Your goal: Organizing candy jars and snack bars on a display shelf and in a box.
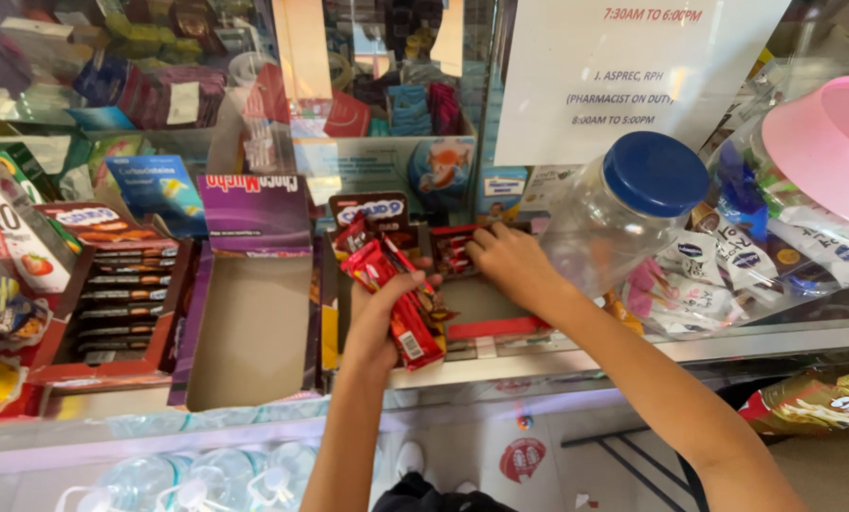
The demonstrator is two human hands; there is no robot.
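Mid-handling of wrapped sweets at the bench [775, 337], judging by both hands at one tray. Left hand [375, 327] clamped around a bundle of red bars [398, 296], thumb over the top, bundle slanting up toward 11 o'clock just above the front of the red tray [495, 328]. Right hand [507, 261] at 2 o'clock from the left, palm down, fingertips [474, 248] bent onto the small red packets [453, 254] at the tray's back edge. Impossible to tell whether pinching one or only touching.

Any further move there calls for a firm hold on the loose bundle and a short, low reach, with the clear jar [623, 213] close at 3 o'clock of the right wrist.

At 9 o'clock of the hands, an open purple box [249, 318], flap up, nothing visible inside. Further toward 9, a brown-red box [126, 294] of dark flat bars in a stack. Blue screw lid on the clear jar; beyond it at 3 o'clock a second jar with a pink lid [822, 142], white and coloured sachets inside. At 1 o'clock, a white paper sign [623, 66] with red and blue lettering on the glass. At 7 o'clock, below the bench, water bottles [206, 479].
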